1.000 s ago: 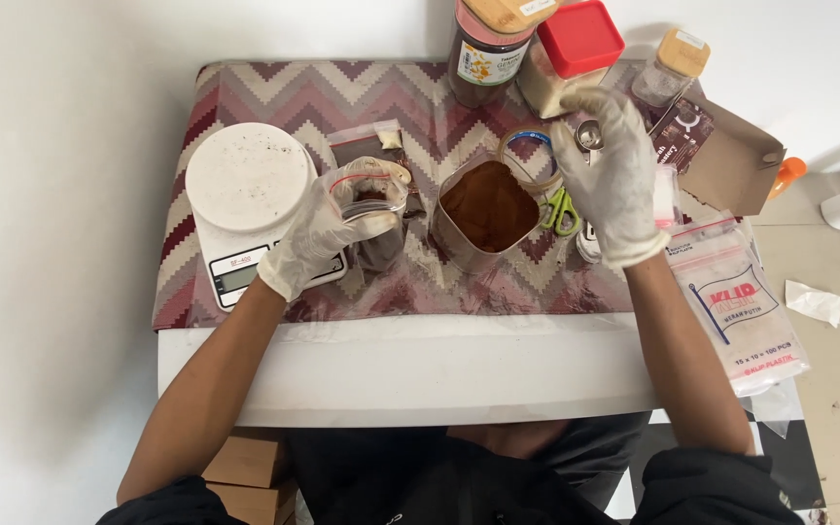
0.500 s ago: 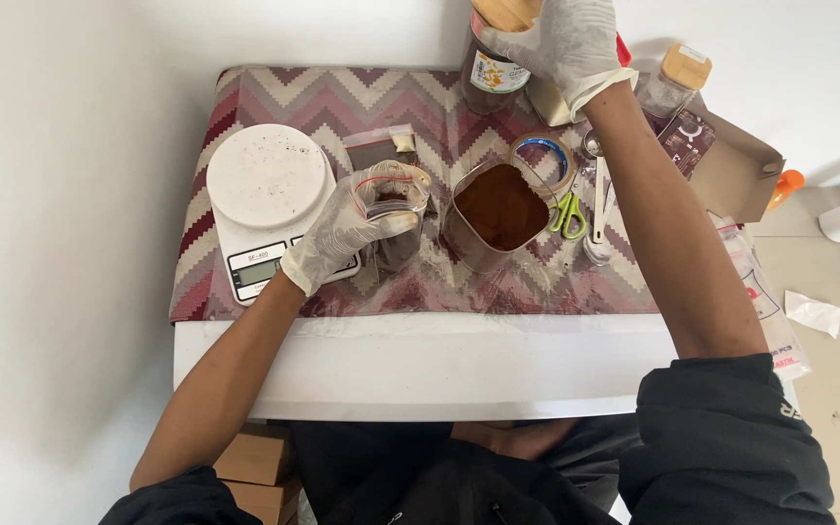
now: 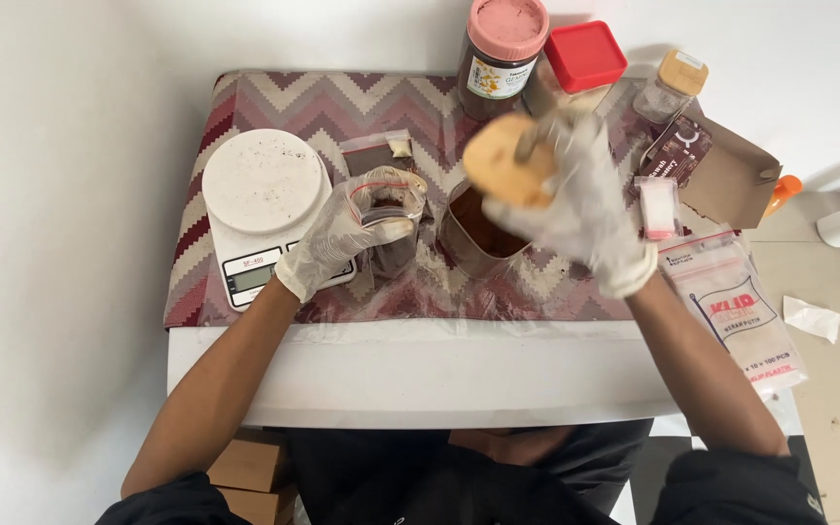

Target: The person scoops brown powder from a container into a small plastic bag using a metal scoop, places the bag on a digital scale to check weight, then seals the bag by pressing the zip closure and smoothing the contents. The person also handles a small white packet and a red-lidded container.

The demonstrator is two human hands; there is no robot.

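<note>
Thin white gloves cover both hands in the head view, which looks straight down on a small desk [image 3: 439,379] spread with a zigzag-patterned cloth [image 3: 342,107].

Left hand [image 3: 342,233]: its grip is curled around the mouth of a small clear bag [image 3: 393,228] that stands on the cloth, dark brown powder showing in its lower part. The bag sits just right of a white kitchen scale [image 3: 262,194], and a second small packet [image 3: 378,153] lies just behind it.

Right hand [image 3: 576,204]: raised above the cloth and blurred, with its fingers closed about a tan, rounded lid-like thing [image 3: 503,170] (what exactly it is, the blur hides). That thing hangs right above an open pouch of brown powder [image 3: 483,233], which stands between the two hands and just beside the clear bag.

Behind the right hand stand a dark jar with a pink lid [image 3: 503,49], a container with a red lid [image 3: 583,60] and a small bottle with a tan cap [image 3: 673,86]. A brown cardboard box [image 3: 726,180] lies open to the right, and a pack of plastic bags [image 3: 736,311] rests at the desk's right edge.
</note>
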